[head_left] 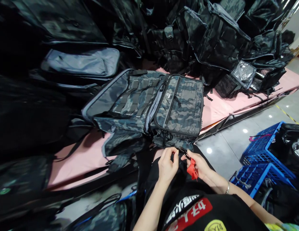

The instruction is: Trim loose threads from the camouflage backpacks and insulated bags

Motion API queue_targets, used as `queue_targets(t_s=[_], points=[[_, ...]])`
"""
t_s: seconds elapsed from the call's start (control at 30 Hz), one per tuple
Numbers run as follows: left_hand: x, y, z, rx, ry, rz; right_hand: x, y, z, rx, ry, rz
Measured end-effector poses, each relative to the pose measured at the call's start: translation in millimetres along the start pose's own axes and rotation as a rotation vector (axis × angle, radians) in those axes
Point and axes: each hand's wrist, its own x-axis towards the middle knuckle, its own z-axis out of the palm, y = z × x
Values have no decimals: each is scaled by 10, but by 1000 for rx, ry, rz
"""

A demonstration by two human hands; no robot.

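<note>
A grey-blue camouflage backpack (181, 102) lies opened out in front of me, its zipped front pocket panel to the right and its main part with webbing rows (137, 96) to the left. My left hand (168, 163) is at the bag's near lower edge, thumb and fingers pinched together; what they hold is too small to make out. Close beside it, my right hand (198, 165) grips small dark thread snips (184, 152) with a red cloth strip (192, 170) hanging from them. The snips' tip points toward the left hand, by the bag's edge.
Many dark camouflage bags (216, 41) are piled behind and to the left along a pink-covered table (221, 106). A clear plastic packet (243, 73) lies among them. Blue crates (257, 142) holding dark items stand on the floor at right. Another bag (108, 215) is below the table edge.
</note>
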Motion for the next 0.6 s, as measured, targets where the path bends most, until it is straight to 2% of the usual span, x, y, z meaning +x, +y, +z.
queue_targets(t_s=[0.2,0.27,0.4,0.5,0.6], points=[[-30,0,3,-47,-23,-83,-21,-7,56,-14,88,-65],[-61,22,-32,-181,-66,-171,-54,-25,45,13,23,-86],[-108,76,-96,-574,-265,-330,-141,-75,-31,82,-133,-129],[-71,100,-40,-658,-301,-535,-180,-122,-107,53,-114,-242],[23,104,110,-593,-332,-788,-189,-172,-181,-49,0,-381]])
